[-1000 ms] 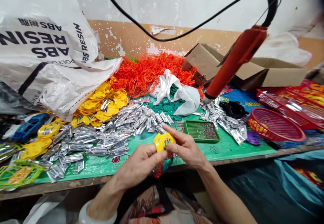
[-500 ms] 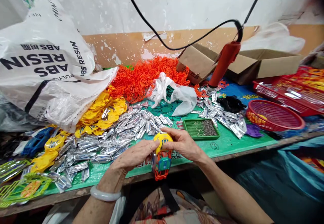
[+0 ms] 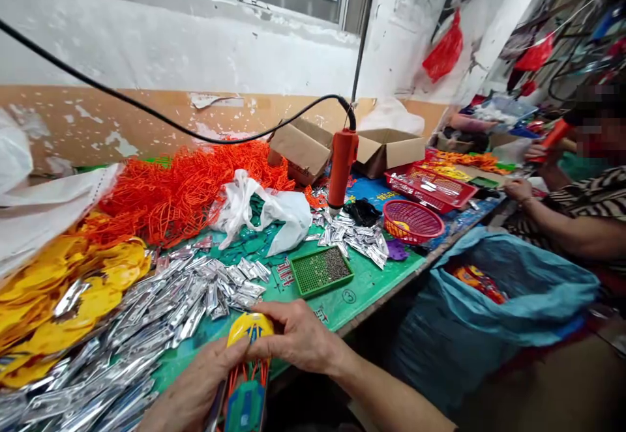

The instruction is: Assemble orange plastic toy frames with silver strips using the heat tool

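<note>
My left hand (image 3: 205,376) and my right hand (image 3: 293,335) both grip a plastic toy car (image 3: 247,331) low in the view, by the table's front edge. The toy has a yellow end with blue markings, orange bars and a green-blue part. Thumbs and fingers of both hands press on the yellow end, and its lower part runs out of view. Just beyond my right hand sits a green tray (image 3: 320,272) holding many small screws. Shiny silver strips (image 3: 161,308) lie heaped left of the hands, with yellow plastic parts (image 3: 73,295) beyond them.
An orange-red electric screwdriver (image 3: 342,168) hangs by its cable over the table. Orange plastic frames (image 3: 180,191), a white bag (image 3: 288,214), cardboard boxes (image 3: 386,152) and a red basket (image 3: 413,220) stand behind. A blue sack (image 3: 489,328) is at right, near a co-worker (image 3: 577,217).
The view has swung to the right, bringing the blue sack and a co-worker into sight. Both hands still hold the toy car, which now sits lower and further left in the picture.
</note>
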Demonstrator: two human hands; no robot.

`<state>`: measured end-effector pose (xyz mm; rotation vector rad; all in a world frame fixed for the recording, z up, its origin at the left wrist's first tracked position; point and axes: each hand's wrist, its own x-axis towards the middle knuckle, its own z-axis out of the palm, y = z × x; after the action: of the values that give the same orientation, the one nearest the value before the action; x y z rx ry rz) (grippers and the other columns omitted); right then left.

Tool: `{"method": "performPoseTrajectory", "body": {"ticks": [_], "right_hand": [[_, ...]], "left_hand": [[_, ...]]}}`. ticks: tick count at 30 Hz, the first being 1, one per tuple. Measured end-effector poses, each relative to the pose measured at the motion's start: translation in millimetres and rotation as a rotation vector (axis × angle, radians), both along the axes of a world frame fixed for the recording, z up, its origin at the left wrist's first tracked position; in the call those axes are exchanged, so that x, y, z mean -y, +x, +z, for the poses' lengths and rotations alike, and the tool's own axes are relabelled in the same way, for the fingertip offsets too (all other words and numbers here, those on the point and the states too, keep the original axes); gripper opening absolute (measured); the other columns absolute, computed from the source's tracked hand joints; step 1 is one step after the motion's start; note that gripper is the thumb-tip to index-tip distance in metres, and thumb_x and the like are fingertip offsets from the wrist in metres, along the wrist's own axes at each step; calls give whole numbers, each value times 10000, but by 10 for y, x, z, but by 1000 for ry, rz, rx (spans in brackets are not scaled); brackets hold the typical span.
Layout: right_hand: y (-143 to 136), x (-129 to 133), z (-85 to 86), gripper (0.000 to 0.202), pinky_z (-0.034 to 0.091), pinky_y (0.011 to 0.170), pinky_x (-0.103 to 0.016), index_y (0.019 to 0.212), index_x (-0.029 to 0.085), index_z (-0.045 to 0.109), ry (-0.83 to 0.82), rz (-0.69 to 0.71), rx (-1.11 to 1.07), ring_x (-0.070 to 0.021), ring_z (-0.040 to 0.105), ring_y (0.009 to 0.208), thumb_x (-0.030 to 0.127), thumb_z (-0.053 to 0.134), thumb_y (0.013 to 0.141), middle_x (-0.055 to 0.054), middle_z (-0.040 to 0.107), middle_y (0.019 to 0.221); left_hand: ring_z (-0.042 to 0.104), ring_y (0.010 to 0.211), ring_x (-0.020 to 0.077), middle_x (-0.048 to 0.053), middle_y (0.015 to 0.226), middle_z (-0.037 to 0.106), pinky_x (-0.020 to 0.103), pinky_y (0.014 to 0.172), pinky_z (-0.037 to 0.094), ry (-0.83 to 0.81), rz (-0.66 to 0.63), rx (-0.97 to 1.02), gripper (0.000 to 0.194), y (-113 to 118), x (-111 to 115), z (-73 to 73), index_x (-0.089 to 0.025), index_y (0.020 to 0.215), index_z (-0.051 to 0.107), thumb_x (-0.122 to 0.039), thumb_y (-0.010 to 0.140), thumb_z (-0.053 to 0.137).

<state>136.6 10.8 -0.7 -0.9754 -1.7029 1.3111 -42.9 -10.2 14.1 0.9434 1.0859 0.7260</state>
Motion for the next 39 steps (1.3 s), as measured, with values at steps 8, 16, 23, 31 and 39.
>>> {"method": "performPoseTrajectory", "body": {"ticks": [8, 16, 23, 31, 39], "right_hand": [[795, -88, 400, 535, 488, 748, -345, 1246, 268, 588, 522, -657, 186, -213, 568, 887, 488, 724, 777, -72, 606, 1054], [1240, -1615, 1032, 897, 474, 955, -479, 1407, 280, 400, 353, -368, -276, -300, 527, 1206, 548, 722, 614, -97, 560, 1300], [697, -1605, 1128, 432, 492, 784, -376, 946, 221, 601, 340, -241, -330, -164, 559, 771, 182, 727, 534, 37, 618, 825], [707, -1221, 795, 396, 468, 634, -341, 933, 205, 572, 179, -494, -332, -160, 560, 661, 206, 720, 566, 32, 623, 741], [847, -974, 554, 291, 449, 571, -321, 764, 191, 583, 199, -768, -210, -134, 514, 577, 247, 777, 554, 36, 583, 661]], "left_hand": [[621, 567, 145, 75, 703, 726, 239, 541, 511, -350, 57, 250, 326, 211, 115, -103, -115, 850, 757, -398, 703, 824], [538, 465, 95, 34, 580, 654, 200, 470, 478, -291, 59, 235, 347, 409, 120, -219, -101, 727, 718, -397, 628, 871], [531, 464, 93, 16, 566, 635, 206, 478, 489, -312, 119, 219, 338, 365, 134, -267, -108, 744, 713, -400, 656, 859], [525, 461, 95, 11, 574, 631, 212, 465, 481, -329, 116, 226, 355, 487, 90, -286, -112, 744, 702, -410, 642, 866], [532, 488, 92, 17, 606, 643, 208, 491, 489, -363, 94, 227, 374, 611, 76, -251, -114, 783, 718, -434, 649, 857]]}}
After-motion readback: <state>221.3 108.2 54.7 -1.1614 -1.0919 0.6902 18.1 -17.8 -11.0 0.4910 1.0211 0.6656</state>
